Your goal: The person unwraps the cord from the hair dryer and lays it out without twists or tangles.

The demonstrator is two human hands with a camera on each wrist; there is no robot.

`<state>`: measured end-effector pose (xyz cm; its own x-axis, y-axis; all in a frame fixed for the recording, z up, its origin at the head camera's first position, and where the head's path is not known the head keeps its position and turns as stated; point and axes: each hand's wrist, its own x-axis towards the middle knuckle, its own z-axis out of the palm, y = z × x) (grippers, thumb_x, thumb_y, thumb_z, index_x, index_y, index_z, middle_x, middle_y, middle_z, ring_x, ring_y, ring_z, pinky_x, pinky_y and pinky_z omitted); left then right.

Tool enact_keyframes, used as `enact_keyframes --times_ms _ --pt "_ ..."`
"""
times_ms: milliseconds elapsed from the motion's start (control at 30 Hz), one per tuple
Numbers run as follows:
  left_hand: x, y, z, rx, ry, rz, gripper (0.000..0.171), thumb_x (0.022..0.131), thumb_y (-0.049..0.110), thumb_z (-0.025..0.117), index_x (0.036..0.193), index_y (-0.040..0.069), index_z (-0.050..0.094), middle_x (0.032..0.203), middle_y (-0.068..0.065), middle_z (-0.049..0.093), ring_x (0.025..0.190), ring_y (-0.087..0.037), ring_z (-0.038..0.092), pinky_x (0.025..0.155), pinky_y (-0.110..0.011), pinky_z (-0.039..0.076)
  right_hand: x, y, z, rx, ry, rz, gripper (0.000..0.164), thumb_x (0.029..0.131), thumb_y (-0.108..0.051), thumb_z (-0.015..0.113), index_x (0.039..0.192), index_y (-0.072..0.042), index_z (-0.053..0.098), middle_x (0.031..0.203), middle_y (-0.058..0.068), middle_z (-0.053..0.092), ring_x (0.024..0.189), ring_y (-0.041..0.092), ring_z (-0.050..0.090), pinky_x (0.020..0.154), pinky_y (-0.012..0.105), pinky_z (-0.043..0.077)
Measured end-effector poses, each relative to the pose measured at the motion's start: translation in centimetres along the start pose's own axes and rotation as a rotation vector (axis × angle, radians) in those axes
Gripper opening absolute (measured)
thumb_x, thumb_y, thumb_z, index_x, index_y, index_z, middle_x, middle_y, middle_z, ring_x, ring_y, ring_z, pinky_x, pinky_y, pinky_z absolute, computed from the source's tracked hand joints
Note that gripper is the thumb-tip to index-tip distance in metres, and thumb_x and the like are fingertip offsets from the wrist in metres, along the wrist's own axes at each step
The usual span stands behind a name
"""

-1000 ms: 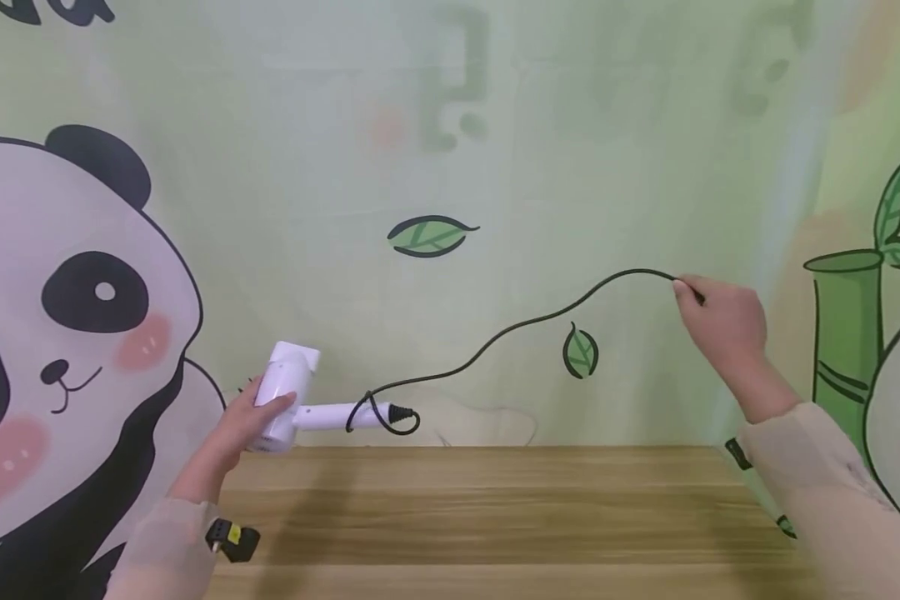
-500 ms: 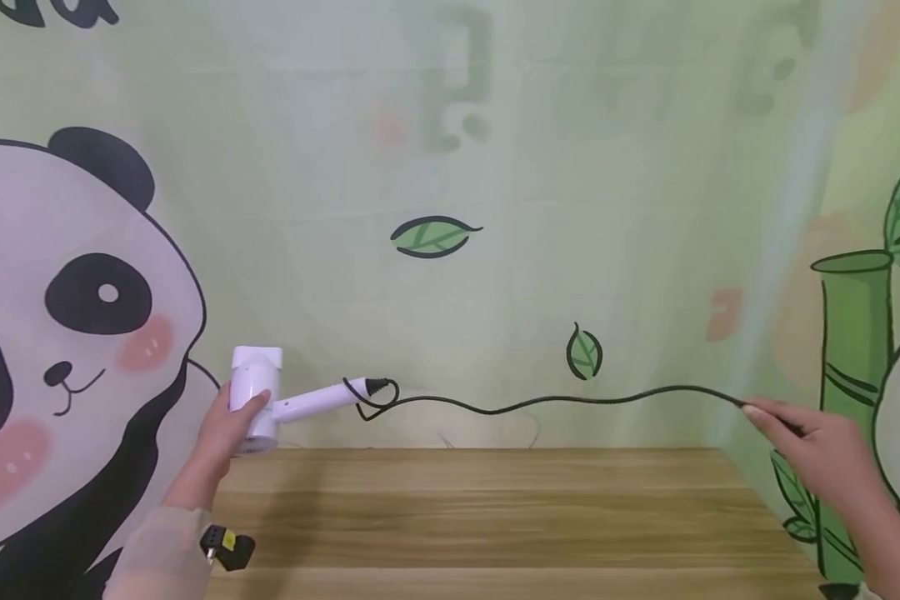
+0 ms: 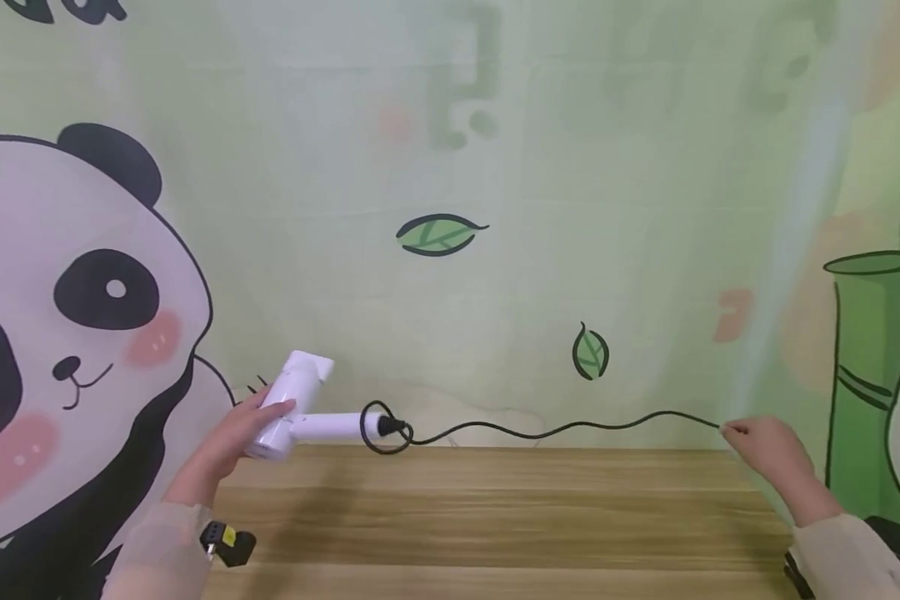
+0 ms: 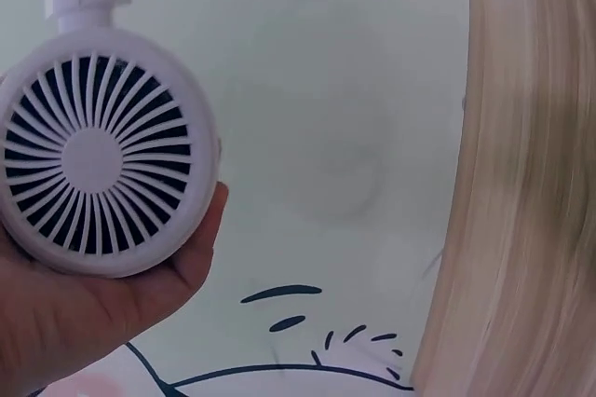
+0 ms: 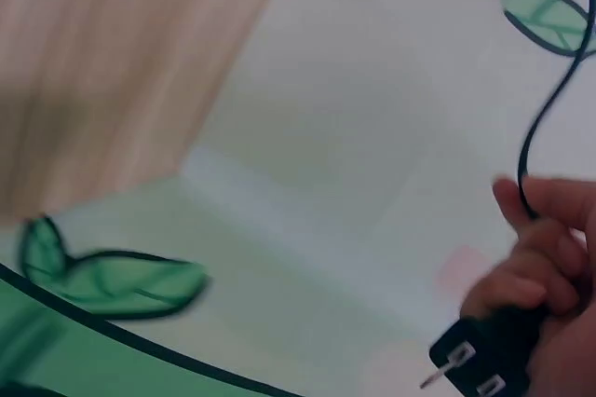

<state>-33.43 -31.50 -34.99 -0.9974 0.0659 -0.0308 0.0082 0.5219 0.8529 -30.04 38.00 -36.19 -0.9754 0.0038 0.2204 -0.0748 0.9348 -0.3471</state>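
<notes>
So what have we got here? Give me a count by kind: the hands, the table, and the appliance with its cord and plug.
Left hand and right hand: 2
Table: 1
Hair dryer: 1
Cord: 1
Plug: 1
Total: 6

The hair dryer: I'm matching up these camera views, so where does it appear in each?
Head: hair dryer, lower left of centre, in the left hand.
Left wrist: upper left, its round grille facing the camera.
Right wrist: not in the picture.
Shared landmark: wooden table, at bottom, right side and upper left respectively.
</notes>
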Motion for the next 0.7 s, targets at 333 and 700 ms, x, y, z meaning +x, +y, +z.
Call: enact_keyframes --times_ms 333,700 --pt "0.0 -0.9 0.0 0.175 0.032 0.035 0.08 0.104 0.039 0.051 0.16 -0.005 0.015 0.134 -0.037 0.052 0.101 -0.032 0.065 0.078 -0.04 0.057 1.9 -2.9 -7.4 0.057 0.469 0.089 0.041 0.106 -0.019 0.043 0.115 0.012 0.068 0.078 0.032 0.065 0.053 0.015 0.042 0.046 0.03 0.032" --pt "0.2 -5.7 -0.2 0.052 0.225 -0.074 0.081 0.106 0.04 0.047 0.157 -0.009 0.008 0.15 -0.039 0.034 0.127 -0.049 0.047 0.101 -0.054 0.047 -2.6 1.0 -7.7 0.087 0.509 0.296 0.044 0.107 -0.018 0.03 0.074 0.003 0.049 0.052 0.003 0.038 0.047 0.017 0.032 0.049 0.031 0.028"
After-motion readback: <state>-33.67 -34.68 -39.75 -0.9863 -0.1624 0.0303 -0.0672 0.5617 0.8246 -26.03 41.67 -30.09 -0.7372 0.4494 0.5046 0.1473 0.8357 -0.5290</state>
